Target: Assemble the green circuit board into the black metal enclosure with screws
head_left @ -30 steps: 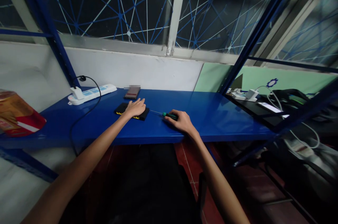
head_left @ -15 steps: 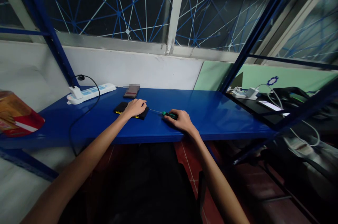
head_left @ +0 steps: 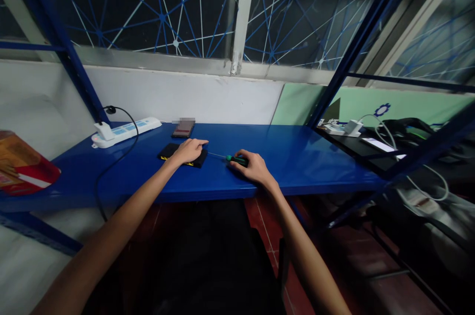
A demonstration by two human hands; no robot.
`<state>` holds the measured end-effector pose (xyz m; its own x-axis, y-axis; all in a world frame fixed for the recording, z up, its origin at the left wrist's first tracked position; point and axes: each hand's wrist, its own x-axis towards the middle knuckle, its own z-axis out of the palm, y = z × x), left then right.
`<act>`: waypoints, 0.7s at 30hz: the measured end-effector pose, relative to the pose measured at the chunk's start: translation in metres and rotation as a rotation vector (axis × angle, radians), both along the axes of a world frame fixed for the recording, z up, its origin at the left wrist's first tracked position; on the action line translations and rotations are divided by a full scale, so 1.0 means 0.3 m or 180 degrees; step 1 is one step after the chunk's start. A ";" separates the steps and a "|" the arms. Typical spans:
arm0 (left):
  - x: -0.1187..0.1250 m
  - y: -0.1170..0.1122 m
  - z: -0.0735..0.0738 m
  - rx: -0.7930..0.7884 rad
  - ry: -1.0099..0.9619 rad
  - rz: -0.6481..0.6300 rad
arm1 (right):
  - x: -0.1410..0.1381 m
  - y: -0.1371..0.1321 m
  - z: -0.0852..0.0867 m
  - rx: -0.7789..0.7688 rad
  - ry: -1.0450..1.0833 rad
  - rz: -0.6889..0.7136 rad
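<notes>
My left hand (head_left: 190, 150) lies flat, fingers stretched out, on a black flat device with yellow marks (head_left: 167, 151) on the blue shelf (head_left: 297, 157). My right hand (head_left: 252, 167) is closed round the green-and-black handle of a thin screwdriver (head_left: 233, 158). Its metal shaft points left toward the black device and my left fingertips. A dark phone (head_left: 183, 129) lies flat just behind the device, near the wall.
A white power strip (head_left: 124, 131) with a plugged adapter and black cable sits at the back left. A red and orange packet (head_left: 20, 164) lies at the far left. To the right, a black shelf (head_left: 365, 149) holds white chargers, cables and a phone.
My left hand's fingers have stretched forward toward the screwdriver tip. The view has drifted slightly; my right hand keeps its hold on the screwdriver.
</notes>
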<state>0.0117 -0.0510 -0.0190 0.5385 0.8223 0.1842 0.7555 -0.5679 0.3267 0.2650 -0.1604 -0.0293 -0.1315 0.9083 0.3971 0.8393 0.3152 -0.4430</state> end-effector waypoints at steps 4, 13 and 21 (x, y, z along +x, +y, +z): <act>0.002 -0.003 0.002 0.0000 0.0088 -0.0040 | 0.010 0.007 -0.013 0.0119 0.0247 0.0070; 0.004 -0.006 0.000 0.0116 0.0210 -0.0104 | 0.004 0.010 0.002 0.0147 0.0321 -0.0161; 0.008 -0.023 0.011 0.0117 0.0303 -0.0078 | -0.001 -0.001 0.003 0.0140 0.0327 -0.0193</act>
<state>0.0140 -0.0579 -0.0155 0.5747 0.8023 0.1611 0.7679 -0.5968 0.2326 0.2646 -0.1607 -0.0284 -0.0334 0.8947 0.4454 0.8083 0.2863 -0.5145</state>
